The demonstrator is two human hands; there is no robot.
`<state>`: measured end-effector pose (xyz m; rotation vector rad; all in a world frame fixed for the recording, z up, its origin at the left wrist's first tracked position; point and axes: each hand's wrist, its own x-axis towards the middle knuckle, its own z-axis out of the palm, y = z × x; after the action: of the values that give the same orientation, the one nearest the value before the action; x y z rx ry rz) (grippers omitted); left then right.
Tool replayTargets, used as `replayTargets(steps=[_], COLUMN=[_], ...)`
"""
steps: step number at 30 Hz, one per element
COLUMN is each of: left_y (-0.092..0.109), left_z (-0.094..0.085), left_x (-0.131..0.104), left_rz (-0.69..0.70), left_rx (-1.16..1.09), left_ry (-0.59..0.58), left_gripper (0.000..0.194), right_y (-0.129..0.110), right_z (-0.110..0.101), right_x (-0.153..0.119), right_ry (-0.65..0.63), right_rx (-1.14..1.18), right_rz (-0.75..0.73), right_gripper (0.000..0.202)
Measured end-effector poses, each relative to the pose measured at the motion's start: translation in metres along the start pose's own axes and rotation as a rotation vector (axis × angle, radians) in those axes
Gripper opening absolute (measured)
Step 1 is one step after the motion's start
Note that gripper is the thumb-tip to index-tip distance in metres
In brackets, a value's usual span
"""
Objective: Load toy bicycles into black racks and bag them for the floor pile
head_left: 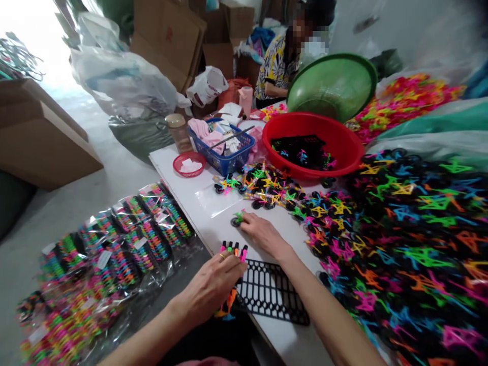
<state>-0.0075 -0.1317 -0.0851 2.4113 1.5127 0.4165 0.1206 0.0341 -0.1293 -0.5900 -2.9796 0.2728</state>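
Note:
My left hand (212, 279) is closed round a row of toy bicycles (229, 300) in pink, green and orange at the table's near edge; their black tips stick up past its fingers. Partly under this row lies a black plastic grid (274, 290), flat on the white table. The fingers of my right hand (263, 234) pinch a toy bicycle with green parts and a black wheel (237, 219), just beyond the grid. A loose heap of small toy bicycles (412, 239) in many colours spreads to the right of my right forearm.
A red basin (312, 170) with black pieces stands at the back beside a blue basket (224, 162) and a small red basket (176, 166). A green basin (331, 84) tilts behind. Filled clear packs (125, 239) lie low at left. Across the table sits a person (272, 66).

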Motion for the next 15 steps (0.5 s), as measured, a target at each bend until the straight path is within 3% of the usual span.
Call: replayTargets(steps=[2, 4, 7, 9, 15], left_y=[-0.005, -0.013, -0.024, -0.033, -0.056], left_z=[-0.002, -0.003, -0.005, -0.007, -0.008], left_x=[0.002, 0.008, 0.019, 0.026, 0.057], left_rz=[0.007, 0.014, 0.029, 0.043, 0.147], left_rx=[0.014, 0.025, 0.041, 0.057, 0.061], left_ry=[0.014, 0.029, 0.062, 0.083, 0.166], left_gripper=[0.022, 0.022, 0.021, 0.022, 0.026], right_y=[0.005, 0.004, -0.005, -0.011, -0.005], right_z=[0.001, -0.002, -0.007, -0.009, -0.017], right_x=[-0.035, -0.056, -0.056, -0.047, -0.048], right_ry=[0.061, 0.119, 0.087, 0.037, 0.049], right_rx=[0.006, 0.003, -0.054, -0.061, 0.079], right_rz=[0.097, 0.296, 0.679, 0.859, 0.994], right_gripper=[0.025, 0.022, 0.02, 0.023, 0.023])
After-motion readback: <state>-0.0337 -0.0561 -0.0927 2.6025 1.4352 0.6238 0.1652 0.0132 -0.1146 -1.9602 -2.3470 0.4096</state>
